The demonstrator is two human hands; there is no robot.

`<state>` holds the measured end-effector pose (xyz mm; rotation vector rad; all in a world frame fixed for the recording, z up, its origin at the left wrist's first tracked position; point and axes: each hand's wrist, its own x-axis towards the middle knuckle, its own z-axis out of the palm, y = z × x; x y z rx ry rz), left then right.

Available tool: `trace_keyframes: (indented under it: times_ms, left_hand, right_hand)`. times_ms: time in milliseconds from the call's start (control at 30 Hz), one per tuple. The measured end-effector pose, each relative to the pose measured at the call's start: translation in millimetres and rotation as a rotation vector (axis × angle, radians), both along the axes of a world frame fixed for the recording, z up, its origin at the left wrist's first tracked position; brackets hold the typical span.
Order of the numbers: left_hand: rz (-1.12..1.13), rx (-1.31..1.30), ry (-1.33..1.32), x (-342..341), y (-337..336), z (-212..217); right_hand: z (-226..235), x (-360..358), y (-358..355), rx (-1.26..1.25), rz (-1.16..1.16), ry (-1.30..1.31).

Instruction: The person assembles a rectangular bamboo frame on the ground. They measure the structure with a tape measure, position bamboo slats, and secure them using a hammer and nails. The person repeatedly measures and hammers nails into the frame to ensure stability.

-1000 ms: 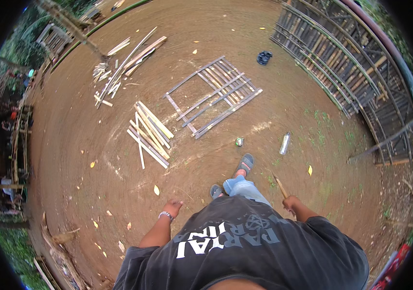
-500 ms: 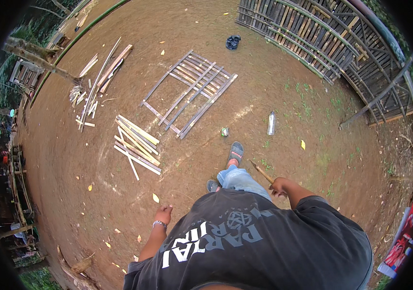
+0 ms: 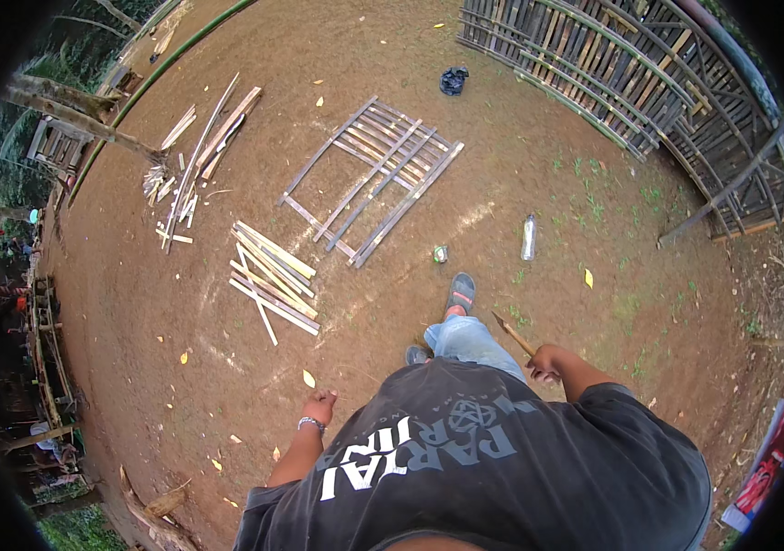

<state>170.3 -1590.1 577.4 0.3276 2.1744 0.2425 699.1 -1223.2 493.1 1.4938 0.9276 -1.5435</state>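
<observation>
My right hand [image 3: 548,362] is wrapped round a wooden-handled tool [image 3: 513,334]. The tool's dark, narrow end points forward and left; its exact kind is too small to make out. My left hand [image 3: 320,405] hangs at my side with its fingers curled in, a bracelet on the wrist, and nothing visible in it. Ahead of me a slatted wooden frame [image 3: 364,182] lies flat on the ground, with slats close together at its far side and wider gaps nearer. A loose pile of pale wooden strips [image 3: 273,280] lies to its near left.
A clear bottle [image 3: 528,237] and a small cup-like container [image 3: 441,253] lie near my front foot. Beyond the frame sits a black plastic bag [image 3: 453,81]. More boards [image 3: 218,138] lie far left by a leaning trunk [image 3: 89,121]. A slatted bamboo fence [image 3: 585,69] stands at far right.
The ground and everything on it have shifted slightly rightward in view. Both hands keep nearly the same pose, the right one still holding the wooden-handled tool.
</observation>
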Motion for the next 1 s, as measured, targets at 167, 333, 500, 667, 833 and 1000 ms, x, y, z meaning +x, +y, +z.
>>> trace_keyframes:
  times_ms: [167, 333, 500, 667, 833, 1000]
  left_hand:
    - [-0.16, 0.084, -0.124, 25, 33, 33]
    - [-0.413, 0.262, -0.612, 33, 56, -19]
    - [-0.583, 0.444, -0.378, 15, 2, -159]
    - [-0.375, 0.366, -0.541, 22, 107, -91]
    - [-0.171, 0.25, -0.607, 12, 241, 56]
    - [0.054, 0.235, -0.758, 3, 302, 122]
  right_hand:
    - [84, -53, 2, 0.191, -0.166, 0.13]
    - [105, -62, 23, 0.409, 0.104, 0.156]
    - [115, -93, 60, 0.409, 0.204, 0.297]
    - [135, -111, 135, 0.415, 0.341, 0.295]
    - [163, -143, 214, 0.495, 0.421, 0.414]
    - [156, -168, 261, 0.356, 0.298, 0.544]
